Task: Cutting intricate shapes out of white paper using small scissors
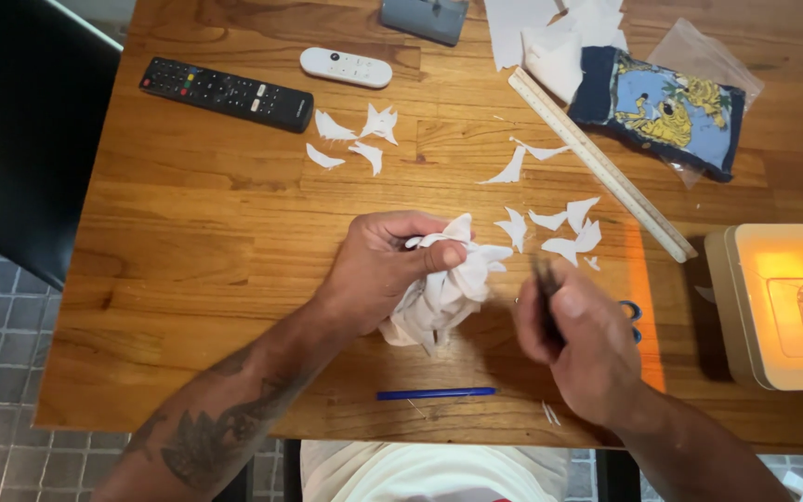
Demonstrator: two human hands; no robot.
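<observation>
Right hand [580,346] seemingly grips blue-handled scissors [631,316], left hand [385,270] fingers pinching white cloth [443,293] over scrap-strewn wooden table [197,232].

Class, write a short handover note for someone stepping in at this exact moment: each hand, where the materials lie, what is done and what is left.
Left hand: grips a bunched white cloth above the wooden table.
Right hand: closed on scissors, blurred; blue handles show beside it.
Around: white cut scraps lie right of the cloth, more near the black remote. White ruler lies diagonally; blue pen sits at the near edge.
Done: many pieces are cut off.
Left: the bunched cloth remains in hand, scraps uncollected.
</observation>
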